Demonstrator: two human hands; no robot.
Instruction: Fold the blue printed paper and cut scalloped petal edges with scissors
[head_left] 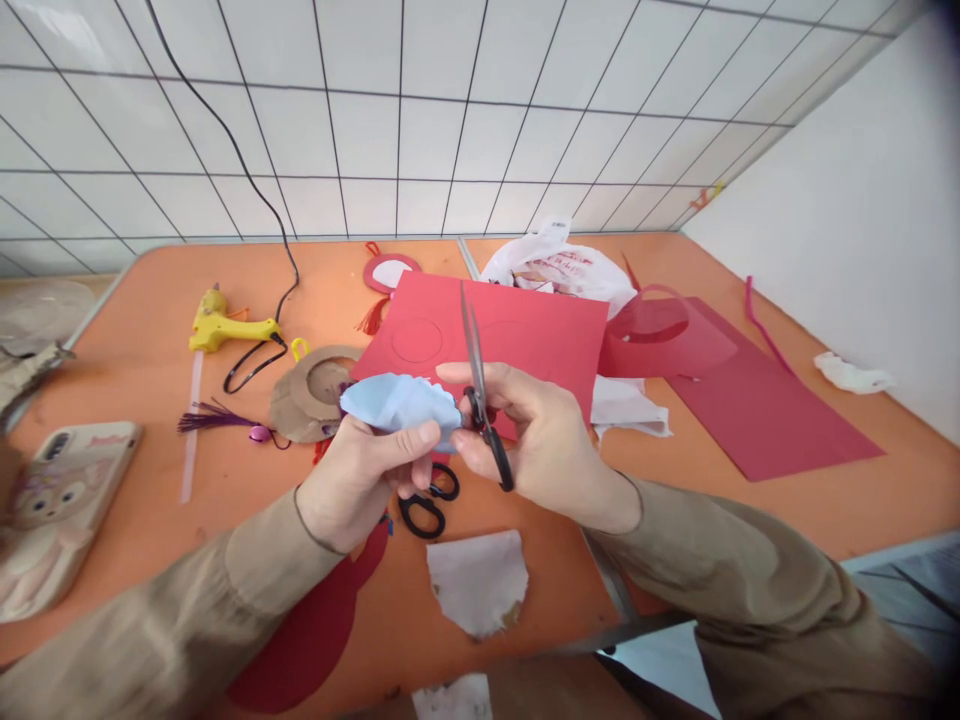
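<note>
My left hand pinches a folded piece of light blue fabric or paper with a jagged right edge. My right hand grips a pair of scissors with black handles, blades pointing up and away. The fingers of my right hand are close to the right end of the blue piece; whether they touch it I cannot tell. Beneath my hands lies a second pair of black-handled scissors. Below that is a white scrap with ragged, stained edges. A red sheet with drawn circles lies behind my hands.
At left are a yellow glue gun with a cord, a glue stick, a phone and a cardboard ring near a purple tassel. A plastic bag sits at the back. Red sheets lie right.
</note>
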